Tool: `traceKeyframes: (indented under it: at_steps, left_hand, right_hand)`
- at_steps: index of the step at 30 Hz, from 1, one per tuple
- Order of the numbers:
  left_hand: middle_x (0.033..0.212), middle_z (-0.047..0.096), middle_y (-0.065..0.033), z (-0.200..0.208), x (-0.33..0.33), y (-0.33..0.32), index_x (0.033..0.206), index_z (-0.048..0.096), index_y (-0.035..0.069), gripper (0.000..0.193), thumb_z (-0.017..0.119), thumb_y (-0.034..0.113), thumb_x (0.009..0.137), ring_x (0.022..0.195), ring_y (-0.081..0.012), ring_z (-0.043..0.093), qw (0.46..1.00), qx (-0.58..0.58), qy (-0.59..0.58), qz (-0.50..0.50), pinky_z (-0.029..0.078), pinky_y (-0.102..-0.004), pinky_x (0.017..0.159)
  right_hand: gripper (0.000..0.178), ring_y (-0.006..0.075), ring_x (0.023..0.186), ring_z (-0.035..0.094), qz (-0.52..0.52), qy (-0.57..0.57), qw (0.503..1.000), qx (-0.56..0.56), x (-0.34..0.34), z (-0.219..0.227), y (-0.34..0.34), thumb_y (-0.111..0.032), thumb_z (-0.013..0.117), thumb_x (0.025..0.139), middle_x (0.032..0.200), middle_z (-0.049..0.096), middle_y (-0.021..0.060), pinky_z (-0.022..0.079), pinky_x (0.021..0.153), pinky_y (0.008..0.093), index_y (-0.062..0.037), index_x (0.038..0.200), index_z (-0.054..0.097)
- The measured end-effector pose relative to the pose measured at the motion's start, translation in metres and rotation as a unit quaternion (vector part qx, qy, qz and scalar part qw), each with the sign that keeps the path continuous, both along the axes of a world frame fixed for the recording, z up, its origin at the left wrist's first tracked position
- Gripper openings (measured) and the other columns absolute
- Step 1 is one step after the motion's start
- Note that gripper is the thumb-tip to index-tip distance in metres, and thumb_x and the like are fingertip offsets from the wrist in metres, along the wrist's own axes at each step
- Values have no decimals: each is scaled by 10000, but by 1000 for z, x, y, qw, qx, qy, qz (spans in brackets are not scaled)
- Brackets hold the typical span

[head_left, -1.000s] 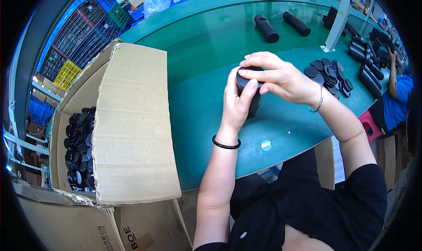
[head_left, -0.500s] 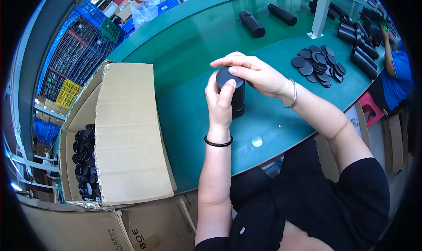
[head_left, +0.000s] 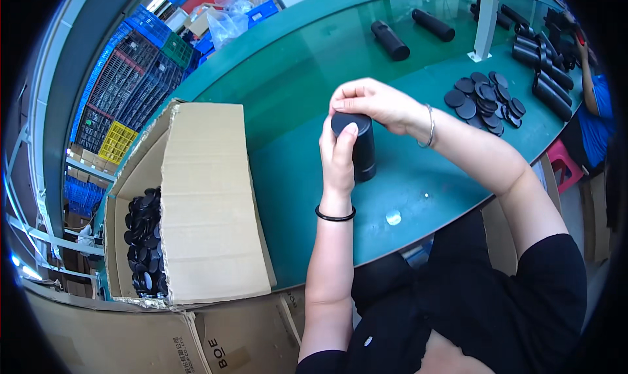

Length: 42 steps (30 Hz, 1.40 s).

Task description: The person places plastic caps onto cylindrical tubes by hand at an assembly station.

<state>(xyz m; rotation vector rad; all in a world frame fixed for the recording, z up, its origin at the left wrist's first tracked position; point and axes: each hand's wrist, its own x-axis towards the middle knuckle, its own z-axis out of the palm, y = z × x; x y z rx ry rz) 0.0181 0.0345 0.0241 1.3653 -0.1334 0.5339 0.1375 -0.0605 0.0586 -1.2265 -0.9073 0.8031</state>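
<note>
A black cylinder [head_left: 365,157] stands upright on the green table, with a flat round black cap [head_left: 348,121] on its top end. My left hand [head_left: 336,157] is wrapped round the cylinder's left side, its thumb lying on the cap. At the cap's far edge my right hand [head_left: 383,106] is curled, thumb and fingertips closed at the rim. The right fingertips are partly hidden behind the cap. To the right lies a loose pile of black discs [head_left: 485,99].
An open cardboard box [head_left: 206,204] of black discs [head_left: 145,240] stands at the left. Black tubes [head_left: 390,40] lie on the green belt beyond. A metal post [head_left: 485,24] rises at the far right, near stacked tubes [head_left: 553,96] and a person in blue [head_left: 598,119].
My right hand has drawn its spread fingers in and curled them at the cap's far edge. The left hand keeps its hold, and the whole view has shifted slightly.
</note>
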Motion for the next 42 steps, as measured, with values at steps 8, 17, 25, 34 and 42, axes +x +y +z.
traceKeyframes:
  at_steps: [8, 17, 25, 34, 42]
  left_hand:
    - [977, 547, -53, -9, -1, 3, 1155, 449, 0, 489, 647, 326, 850, 875, -111, 531, 999, 32, 9, 35, 456, -256, 736]
    - [1007, 537, -125, -5, -5, -39, 1109, 450, 6, 594, 734, 403, 769, 925, -223, 533, 926, 321, 13, 197, 437, -365, 778]
    - [1015, 537, -148, -6, -11, -50, 1103, 450, 10, 681, 779, 430, 679, 964, -315, 504, 873, 428, 22, 234, 396, -428, 837]
    - [1190, 423, -190, 7, -12, -32, 1280, 376, -5, 757, 779, 303, 718, 1102, -347, 426, 820, 438, -46, 366, 351, -455, 939]
    - [1235, 374, -184, -19, -6, -7, 1256, 457, 7, 509, 655, 116, 800, 1166, -313, 376, 838, 424, 14, 344, 327, -419, 988]
  right_hand:
    - [387, 146, 972, 584, 43, 47, 998, 25, -13, 0, -25, -225, 678, 829, 1093, 618, 76, 452, 906, 276, -13, 1146, 610]
    - [419, 146, 964, 585, 88, 137, 986, 41, 6, -4, -56, -211, 698, 805, 1102, 610, 74, 457, 889, 280, -5, 1156, 595]
    - [292, 156, 936, 581, -12, 43, 998, -36, -16, 6, -77, -155, 717, 793, 1042, 611, 70, 475, 846, 267, -16, 1034, 630]
    - [395, 219, 1022, 554, -110, -461, 880, -29, 12, 31, -49, -95, 721, 742, 1095, 561, 97, 488, 838, 333, -27, 1100, 570]
    - [346, 320, 1107, 481, -286, -726, 613, -130, 137, -76, 75, -62, 624, 719, 1155, 488, 119, 529, 797, 397, -86, 1040, 497]
